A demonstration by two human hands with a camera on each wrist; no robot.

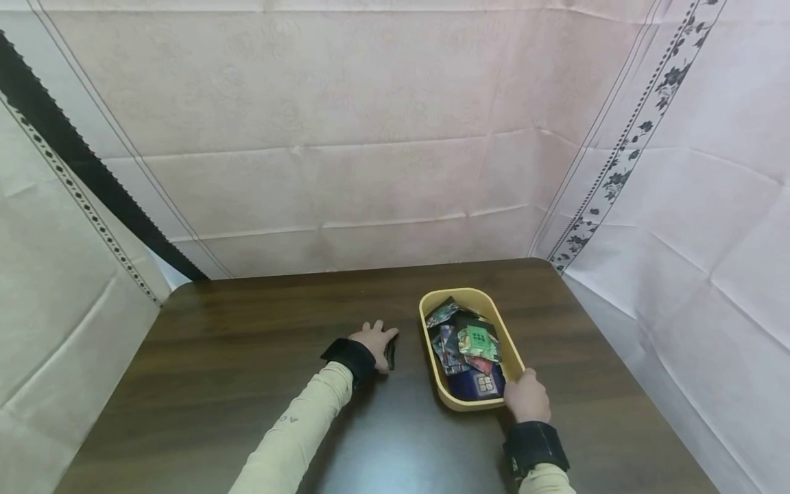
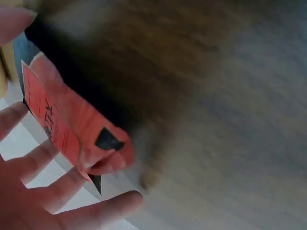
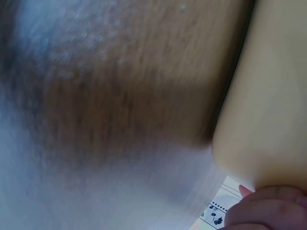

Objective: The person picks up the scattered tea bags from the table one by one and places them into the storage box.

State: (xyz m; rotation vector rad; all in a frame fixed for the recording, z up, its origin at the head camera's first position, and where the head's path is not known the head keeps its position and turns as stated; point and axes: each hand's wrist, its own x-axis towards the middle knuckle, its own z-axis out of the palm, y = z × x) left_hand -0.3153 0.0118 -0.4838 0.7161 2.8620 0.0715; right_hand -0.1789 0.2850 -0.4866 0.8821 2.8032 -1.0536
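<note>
My left hand [image 1: 373, 343] is low over the table, left of a yellow plastic basket [image 1: 515, 357]. In the left wrist view its fingers [image 2: 72, 189] are spread and nearly straight behind a small red packet [image 2: 55, 117] with dark printing and dark edges, which covers some fingertips. The thumb is near the packet's far end. From the head, only a dark edge of that packet shows beside the hand. My right hand [image 1: 527, 398] grips the basket's near right corner, its curled fingers [image 3: 268, 211] against the wall. Several packets [image 1: 478, 339], mostly dark, fill the basket.
The dark brown wooden table [image 1: 247, 343] has rounded far corners. White cloth [image 1: 370, 137] hangs behind it and along both sides, with a floral band [image 1: 629, 151] at the right and a black strip [image 1: 92, 165] at the left.
</note>
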